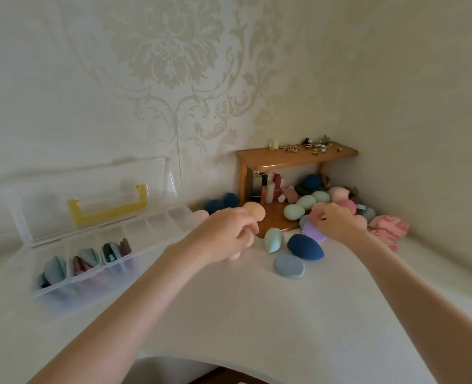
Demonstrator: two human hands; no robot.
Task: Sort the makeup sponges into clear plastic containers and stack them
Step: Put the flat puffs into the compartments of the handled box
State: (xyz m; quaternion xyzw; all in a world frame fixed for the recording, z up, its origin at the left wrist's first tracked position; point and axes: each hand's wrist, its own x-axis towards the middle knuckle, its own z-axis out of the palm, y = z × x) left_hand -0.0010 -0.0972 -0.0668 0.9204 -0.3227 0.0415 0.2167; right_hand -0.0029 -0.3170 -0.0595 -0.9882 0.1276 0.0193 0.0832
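My left hand (229, 231) is closed around several peach sponges (254, 213) near the middle of the white table. My right hand (333, 221) pinches a flat purple sponge (312, 231) at the edge of a pile of mixed-colour sponges (320, 199). Loose on the table between my hands lie a teal teardrop sponge (273, 239), a navy teardrop sponge (305, 246) and a flat blue-grey sponge (289, 265). A clear divided container (157, 225) lies open at the left, with flat sponges (86, 261) standing in its near compartments.
A small wooden shelf (295, 156) stands in the corner, with trinkets on top and cosmetic bottles (268, 187) beneath. Two navy sponges (221, 203) rest left of it. A pink patterned cloth (390, 228) lies at the right. Walls close off the back and right.
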